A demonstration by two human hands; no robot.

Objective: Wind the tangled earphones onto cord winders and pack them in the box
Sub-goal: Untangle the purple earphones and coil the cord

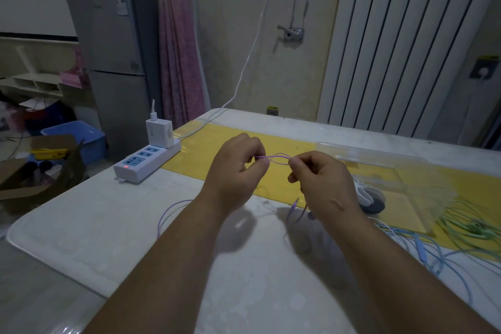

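- Head view: the left hand (235, 168) and the right hand (322, 184) are raised side by side over the table (95, 238), near the middle of the frame, with their backs toward the camera
- The purple earphone cord (276, 157) runs as a thin double strand straight across the gap between them, from 9 o'clock to 3 o'clock
- The left hand pinches one end of that strand between thumb and forefinger, and the right hand pinches the other end the same way; the other fingers of both hands are curled in
- Below the right hand the same cord hangs toward 7 o'clock, its plug (295, 202) dangling just beside the wrist
- More purple cord lies in loops on the table at 8 o'clock from the left hand, partly hidden under the forearm
- The clear box (393, 171) stands on the yellow mat (203, 152) at 3 o'clock from the right hand, near it but apart
- A white and grey thing (371, 198) lies just behind the right hand at 4 o'clock, half hidden; I cannot tell what it is
- The blue earphones (421, 249) lie tangled on the table at 4 o'clock from the right hand, and the green earphones (474, 228) lie farther out, by the box's near edge
- Counted: two hands, three earphone sets by colour (one purple, one blue, one green), one box
- One power strip (143, 163) sits at 9 o'clock from the left hand, well apart, with one white charger (159, 133) plugged into it
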